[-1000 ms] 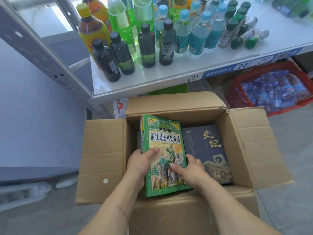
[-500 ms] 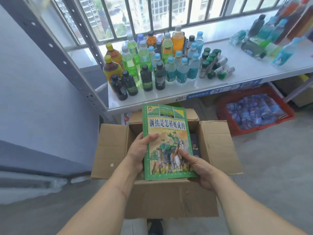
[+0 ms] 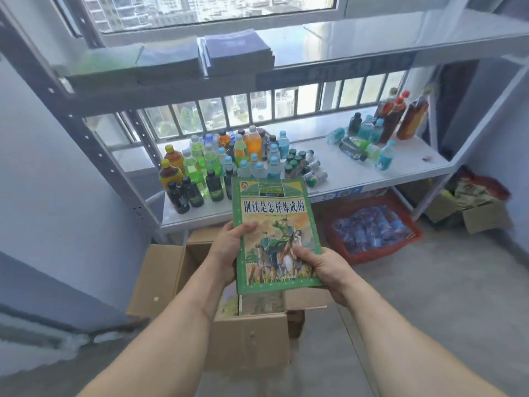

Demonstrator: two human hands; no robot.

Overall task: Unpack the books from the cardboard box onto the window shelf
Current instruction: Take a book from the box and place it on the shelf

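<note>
— Green book (image 3: 274,233) held above the cardboard box (image 3: 246,336), clear of its flaps, cover up. Left hand (image 3: 229,250) gripping the left edge, thumb curled over the cover; right hand (image 3: 323,267) pinching the lower right corner, thumb on top.

— Step?

— Probably the carry from box to window shelf (image 3: 372,44). Next: lifting well above the box, past the bottle shelf (image 3: 357,173), then laying flat beside the dark books (image 3: 237,53) already up there. More books (image 3: 257,303) visible down in the box, so not finished.

— Heading?

— Long axis running away from the box toward the shelf, title end farthest, leaning slightly left.
</note>
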